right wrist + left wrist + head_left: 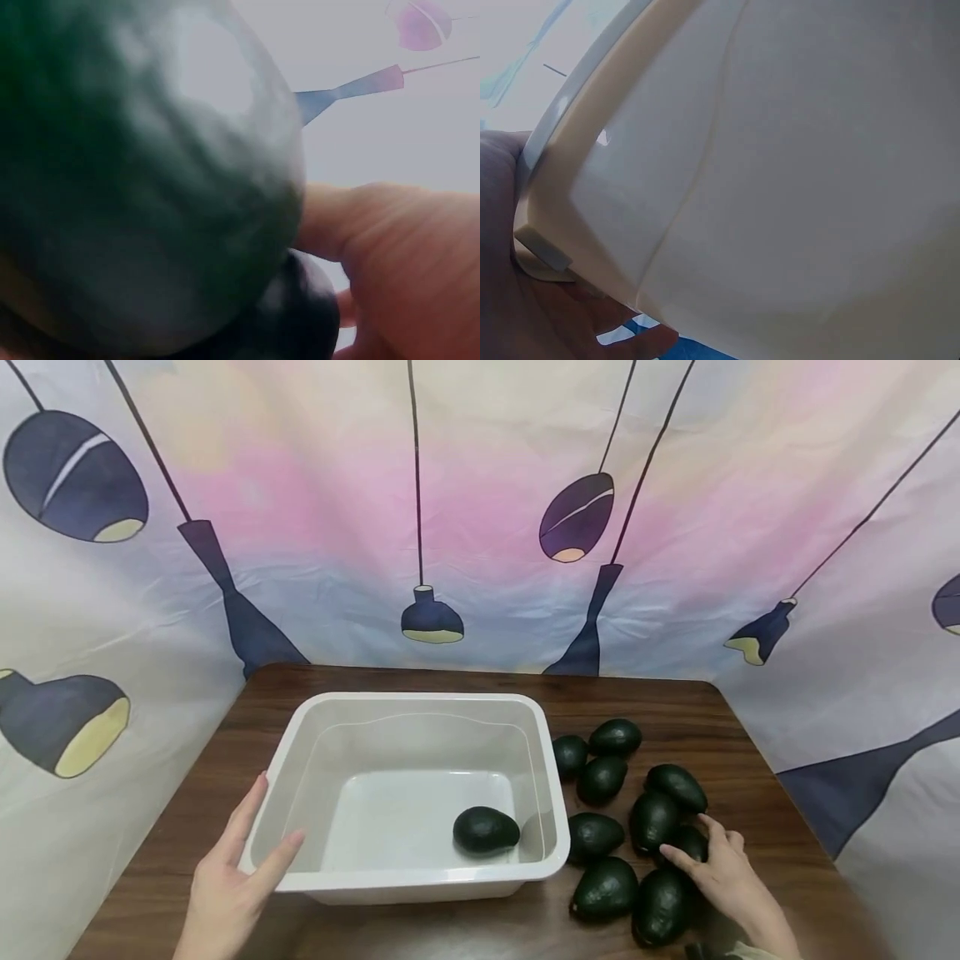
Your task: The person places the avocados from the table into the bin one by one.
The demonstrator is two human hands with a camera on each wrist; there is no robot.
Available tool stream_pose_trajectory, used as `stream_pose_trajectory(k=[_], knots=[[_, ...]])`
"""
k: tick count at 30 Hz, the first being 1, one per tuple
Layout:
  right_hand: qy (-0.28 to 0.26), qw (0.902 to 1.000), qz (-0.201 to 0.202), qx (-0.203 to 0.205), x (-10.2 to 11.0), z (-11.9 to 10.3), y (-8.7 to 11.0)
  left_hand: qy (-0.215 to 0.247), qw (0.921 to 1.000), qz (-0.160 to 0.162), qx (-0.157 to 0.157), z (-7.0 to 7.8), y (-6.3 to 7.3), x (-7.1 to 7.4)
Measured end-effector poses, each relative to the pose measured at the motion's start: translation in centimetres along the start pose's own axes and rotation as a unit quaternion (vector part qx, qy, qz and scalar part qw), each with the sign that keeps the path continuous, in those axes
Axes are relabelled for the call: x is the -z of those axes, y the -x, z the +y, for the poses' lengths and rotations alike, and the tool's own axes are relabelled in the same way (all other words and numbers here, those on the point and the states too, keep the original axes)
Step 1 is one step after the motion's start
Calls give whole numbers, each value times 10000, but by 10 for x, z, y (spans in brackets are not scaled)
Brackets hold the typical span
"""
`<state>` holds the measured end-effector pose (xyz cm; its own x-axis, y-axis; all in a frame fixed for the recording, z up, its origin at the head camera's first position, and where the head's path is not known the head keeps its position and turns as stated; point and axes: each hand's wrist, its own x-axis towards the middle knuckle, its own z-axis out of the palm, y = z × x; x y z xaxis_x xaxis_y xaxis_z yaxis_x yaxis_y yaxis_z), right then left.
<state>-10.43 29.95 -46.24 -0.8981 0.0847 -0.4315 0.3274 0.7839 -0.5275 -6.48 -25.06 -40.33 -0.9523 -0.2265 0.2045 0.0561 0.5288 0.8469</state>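
A white plastic tub [405,881] stands on the table with one dark green avocado [486,831] lying inside, toward its front right. At its near left corner, my left hand [228,868] holds the rim, the thumb over the inner side and the fingers outside; the left wrist view shows this hand [525,277] around the rim too. To the right of the tub, my right hand [727,872] grips an avocado [690,839] between thumb and fingers within the group. A large avocado [150,172] fills much of the right wrist view, partly hiding the hand [405,262].
Several more avocados lie loosely grouped right of the tub, including one against its side [595,837] and one at the front [662,906]. The brown wooden table [420,935] ends at a hanging cloth [480,527] printed with lamps.
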Motion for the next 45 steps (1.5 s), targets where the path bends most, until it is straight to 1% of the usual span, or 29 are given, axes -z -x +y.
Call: stream_pose_trajectory(k=[2, 4, 9, 11, 13, 14, 15, 17, 19, 21, 24, 26, 27, 28, 31, 33, 36, 38, 42, 43, 45], knots=[[-17, 10000, -18, 16, -2, -1, 0, -35, 10000, 57, 28, 0, 2, 3], [-53, 9999, 100, -58, -3, -4, 1, -34, 10000, 62, 17, 0, 2, 6], [-145, 9968, 737, -274, 5, -16, 12, -39, 9999, -17, -128, 4, 2, 7], [-206, 9941, 1052, -133, 11, -26, 20, -37, 9998, -29, -171, 5, 1, 7], [-252, 9890, 1437, 227, 17, -39, 29, 6, 9998, -36, -210, 7, 1, 7], [-288, 9849, 1647, 459, 19, -47, 34, 11, 9997, -35, -225, 8, 0, 7], [-287, 9786, 1883, 773, 21, -55, 39, 20, 9997, -35, -249, 9, 0, 6], [-299, 9622, 2313, 1409, 25, -73, 48, 34, 9995, -42, -305, 10, -2, 6], [-312, 9400, 2713, 2043, 27, -94, 56, 46, 9994, -24, -341, 11, -5, 5], [-370, 9148, 3003, 2674, 26, -116, 61, 40, 9994, -17, -356, 11, -6, 4], [-425, 8796, 3130, 3558, 21, -148, 67, 16, 9995, -23, -314, 12, -8, 4], [-426, 8631, 3029, 4018, 15, -166, 70, 16, 9996, -50, -295, 11, -9, 4], [-403, 8589, 2927, 4183, 11, -174, 72, 27, 9996, -68, -288, 10, -9, 3], [-377, 8578, 2811, 4287, 8, -182, 73, 33, 9996, -76, -287, 10, -9, 3], [-372, 8591, 2398, 4507, -3, -199, 76, 74, 9994, -119, -315, 8, -10, 2], [-374, 8616, 2166, 4576, -10, -207, 78, 86, 9993, -143, -326, 6, -10, 1], [-438, 8615, 1958, 4664, -16, -213, 81, 84, 9994, -152, -311, 5, -9, 1], [-451, 8634, 1983, 4616, -16, -213, 83, 63, 9995, -153, -277, 4, -9, 1], [-445, 8620, 2333, 4479, -10, -199, 78, -42, 9997, -193, -118, 3, -6, 3], [-430, 8644, 2421, 4386, -8, -193, 75, -82, 9998, -187, -81, 3, -4, 4], [-379, 8746, 2567, 4097, -4, -179, 69, -100, 9999, -109, -62, 3, -1, 5]])
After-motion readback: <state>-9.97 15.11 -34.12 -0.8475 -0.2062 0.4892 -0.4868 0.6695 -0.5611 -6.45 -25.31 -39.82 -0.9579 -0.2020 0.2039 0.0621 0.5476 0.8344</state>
